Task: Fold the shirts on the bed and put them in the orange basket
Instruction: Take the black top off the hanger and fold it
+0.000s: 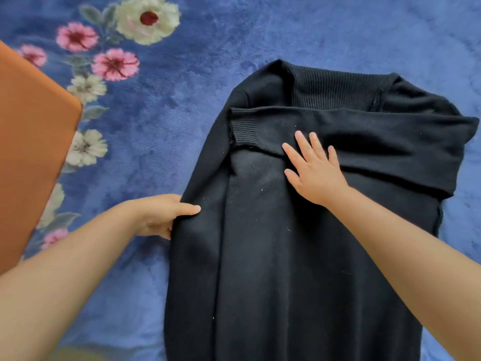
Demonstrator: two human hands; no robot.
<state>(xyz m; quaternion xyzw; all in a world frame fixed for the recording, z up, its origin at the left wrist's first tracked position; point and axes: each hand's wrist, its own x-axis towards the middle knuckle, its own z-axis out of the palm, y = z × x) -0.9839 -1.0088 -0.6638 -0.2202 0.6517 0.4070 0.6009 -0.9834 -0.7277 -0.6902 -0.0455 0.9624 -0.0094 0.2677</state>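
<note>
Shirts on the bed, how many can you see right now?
1. A black knit shirt lies flat on the blue floral blanket, under the hands, one sleeve folded across its chest. The orange basket stands at its left; any shirts inside it or out of frame are hidden.

No legible text, labels or numbers anywhere.

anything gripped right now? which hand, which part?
Left hand grips the black knit sweater at its left side edge. Right hand only rests flat on the folded sleeve.
</note>
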